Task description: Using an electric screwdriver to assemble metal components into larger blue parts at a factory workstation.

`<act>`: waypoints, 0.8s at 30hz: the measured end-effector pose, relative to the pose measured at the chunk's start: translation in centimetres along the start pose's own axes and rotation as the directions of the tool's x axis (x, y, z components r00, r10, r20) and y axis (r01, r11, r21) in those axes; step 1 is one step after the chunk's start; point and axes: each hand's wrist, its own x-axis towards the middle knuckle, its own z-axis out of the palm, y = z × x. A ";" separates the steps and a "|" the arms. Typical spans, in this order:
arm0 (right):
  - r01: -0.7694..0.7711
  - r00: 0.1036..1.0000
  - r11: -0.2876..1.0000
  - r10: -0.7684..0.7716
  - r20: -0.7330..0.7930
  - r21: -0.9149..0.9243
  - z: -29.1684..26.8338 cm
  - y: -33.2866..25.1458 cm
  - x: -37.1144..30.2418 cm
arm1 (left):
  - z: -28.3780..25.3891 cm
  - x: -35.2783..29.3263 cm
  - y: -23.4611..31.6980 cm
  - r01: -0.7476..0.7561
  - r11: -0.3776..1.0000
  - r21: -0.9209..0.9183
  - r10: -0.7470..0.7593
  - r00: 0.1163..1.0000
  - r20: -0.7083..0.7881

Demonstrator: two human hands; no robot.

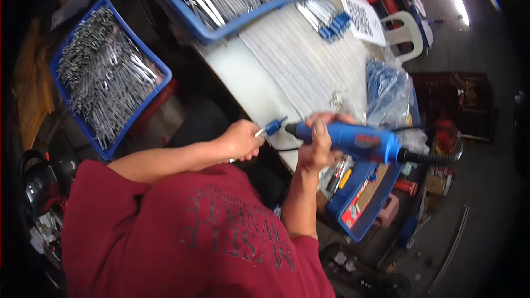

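Observation:
My left hand [241,140] is closed round a slim silvery metal piece with a blue plastic part [273,127] at its end. A thin dark tip sticks out from that blue part. In my right hand [319,149] lies a blue electric screwdriver [356,140], its fingers wrapped round the body. The tool's dark nose points left toward the blue part, with a small gap between them. From the screwdriver's rear a black cord [430,158] runs off to the right.
A blue bin [210,36] of blue-ended metal pieces stands on the white table [232,72]. More such pieces [326,19] lie beside it. Another blue bin [163,74] at left holds many bare metal parts. Clear plastic bags [389,91] and a blue tray [359,232] are at right.

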 end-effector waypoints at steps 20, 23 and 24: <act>0.073 0.991 0.969 -0.044 -0.125 0.237 -3.7 -0.9 -0.2 | -9.2 -0.3 16.2 -0.669 0.720 0.187 0.690 0.659 -0.300; 0.083 0.990 0.973 -0.054 -0.134 0.218 -3.8 -1.0 -0.1 | -12.0 1.9 19.6 -0.709 0.638 0.300 0.761 0.520 -0.388; 0.064 0.993 0.970 -0.038 -0.113 0.235 -3.9 -1.1 -0.2 | -13.2 3.0 20.4 -0.711 0.634 0.304 0.764 0.517 -0.385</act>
